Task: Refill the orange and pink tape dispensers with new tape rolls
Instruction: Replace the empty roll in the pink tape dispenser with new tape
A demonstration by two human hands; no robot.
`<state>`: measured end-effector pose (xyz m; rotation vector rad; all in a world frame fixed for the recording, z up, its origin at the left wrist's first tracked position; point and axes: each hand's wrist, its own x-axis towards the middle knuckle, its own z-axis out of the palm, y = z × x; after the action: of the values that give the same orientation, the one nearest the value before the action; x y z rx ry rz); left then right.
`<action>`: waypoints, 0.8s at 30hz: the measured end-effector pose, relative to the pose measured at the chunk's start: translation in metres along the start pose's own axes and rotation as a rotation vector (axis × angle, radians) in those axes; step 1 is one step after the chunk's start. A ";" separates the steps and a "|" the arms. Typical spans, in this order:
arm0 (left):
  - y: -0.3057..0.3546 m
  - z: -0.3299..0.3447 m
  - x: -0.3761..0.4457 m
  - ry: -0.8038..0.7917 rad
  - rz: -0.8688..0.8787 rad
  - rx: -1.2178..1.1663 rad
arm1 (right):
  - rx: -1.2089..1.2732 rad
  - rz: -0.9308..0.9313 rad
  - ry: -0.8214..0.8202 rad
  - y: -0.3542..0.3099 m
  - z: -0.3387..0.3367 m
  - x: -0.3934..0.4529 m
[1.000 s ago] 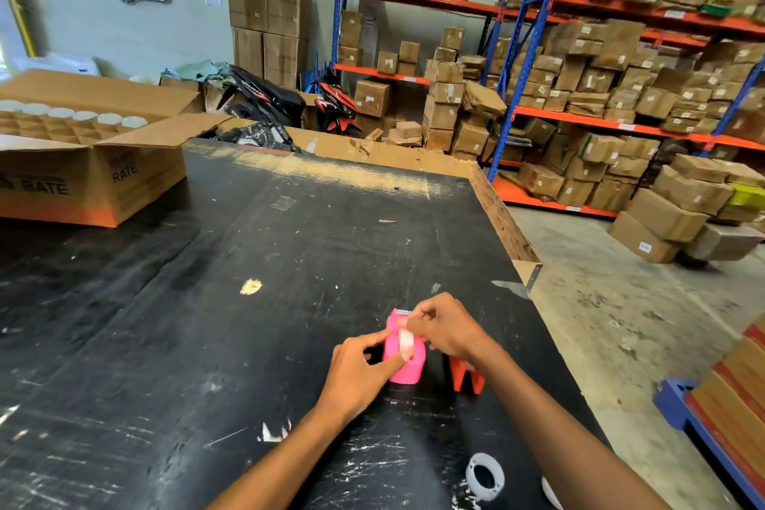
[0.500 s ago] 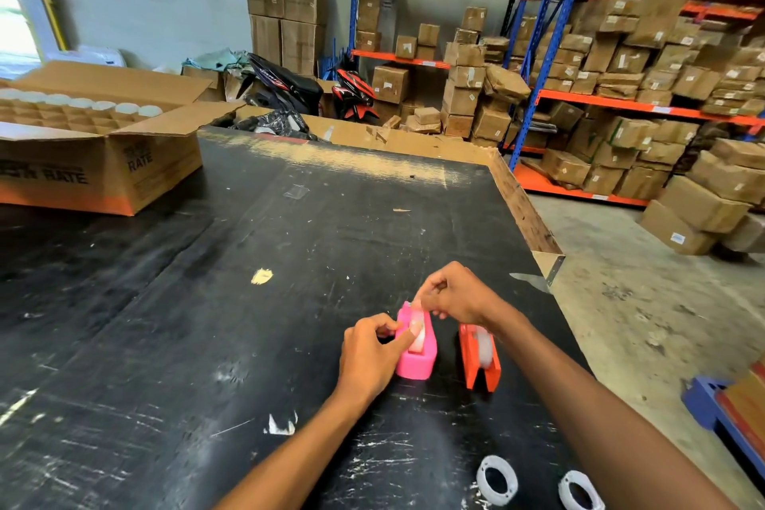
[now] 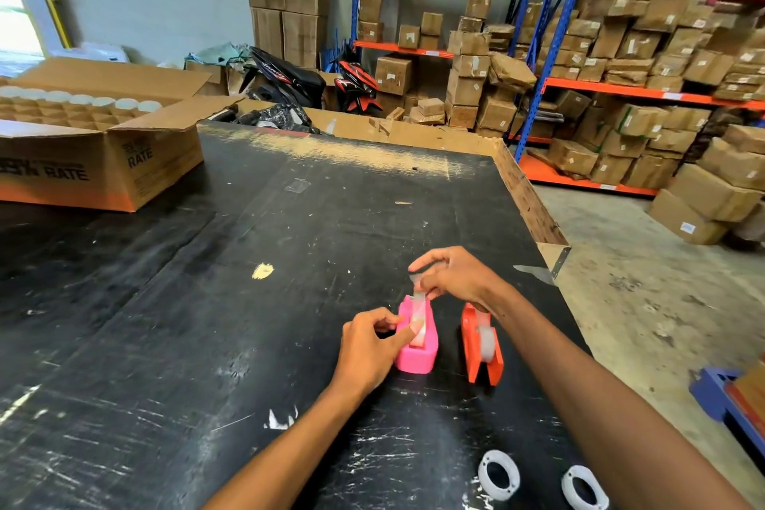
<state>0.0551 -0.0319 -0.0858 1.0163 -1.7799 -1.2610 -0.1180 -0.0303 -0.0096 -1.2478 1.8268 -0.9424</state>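
A pink tape dispenser (image 3: 419, 356) stands on the black table (image 3: 207, 323) with a clear tape roll in it. My left hand (image 3: 368, 348) grips its left side, the thumb pressing on the roll. Just above the dispenser, my right hand (image 3: 453, 275) pinches a strip of clear tape (image 3: 419, 302) drawn up from the roll. To the right, apart from it, an orange tape dispenser (image 3: 482, 348) stands with a tape roll seated inside. Two white empty tape cores (image 3: 499, 474) (image 3: 583, 487) lie at the table's near edge.
An open cardboard box (image 3: 99, 145) of white rolls sits at the table's far left. The table's right edge (image 3: 534, 215) drops to a concrete floor. Shelves of cartons (image 3: 621, 54) and motorbikes (image 3: 289, 79) stand beyond. A blue pallet corner (image 3: 720, 393) is at right.
My right hand has lifted away from the pink dispenser, pulling a tape strip upward. The camera view has tilted down and closer, bringing both white cores into view.
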 end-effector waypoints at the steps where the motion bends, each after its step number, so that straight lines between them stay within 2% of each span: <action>1: 0.000 0.000 0.000 0.001 0.000 0.003 | 0.008 0.007 0.008 0.001 -0.001 0.000; 13: 0.005 0.001 0.000 0.030 -0.001 -0.004 | -0.059 0.011 0.120 0.021 0.003 0.011; 19: 0.004 0.000 -0.002 0.010 0.011 -0.014 | -0.012 0.127 0.059 0.023 0.005 0.018; 24: 0.004 0.000 -0.003 0.008 0.020 -0.017 | -0.170 0.200 -0.014 0.008 0.007 0.023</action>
<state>0.0558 -0.0287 -0.0822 0.9905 -1.7665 -1.2557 -0.1222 -0.0512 -0.0236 -1.1420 2.0114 -0.6795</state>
